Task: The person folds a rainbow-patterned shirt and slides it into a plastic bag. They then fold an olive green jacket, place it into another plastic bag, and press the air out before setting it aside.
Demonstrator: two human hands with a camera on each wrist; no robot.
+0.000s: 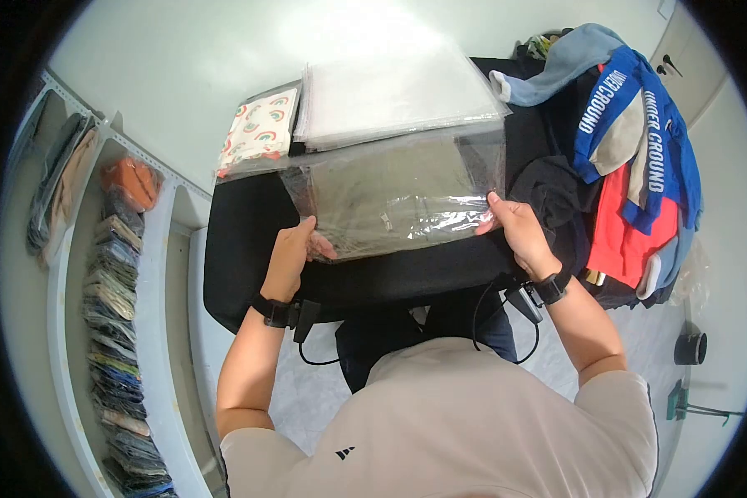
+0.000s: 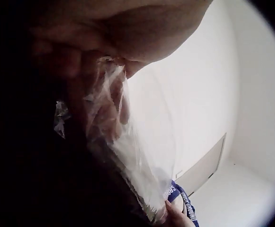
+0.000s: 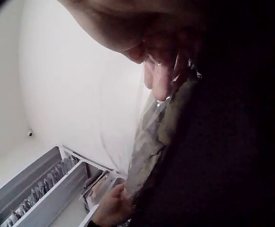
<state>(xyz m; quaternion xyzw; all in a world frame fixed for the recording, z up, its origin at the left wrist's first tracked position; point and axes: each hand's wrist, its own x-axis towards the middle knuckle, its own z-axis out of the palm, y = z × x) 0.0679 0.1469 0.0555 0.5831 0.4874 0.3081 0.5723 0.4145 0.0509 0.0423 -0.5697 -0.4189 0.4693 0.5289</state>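
A clear plastic bag (image 1: 485,166) with a folded olive-green garment (image 1: 390,191) inside lies at the near part of the black table. My left hand (image 1: 295,249) grips its near left corner, thumb on top. At the near right corner, my right hand (image 1: 519,232) pinches the film between thumb and fingers. In the left wrist view, crumpled film (image 2: 111,99) runs down from the left fingers. The right wrist view shows the olive garment (image 3: 151,142) through the film below the right fingers (image 3: 161,85).
Behind the bag lies a stack of clear bags (image 1: 398,91), beside a packed rainbow-print item (image 1: 260,124). Blue, red and grey clothes (image 1: 639,166) pile at the table's right. A shelf (image 1: 153,274) of packed garments stands left. The black tabletop (image 1: 249,224) shows around the bag.
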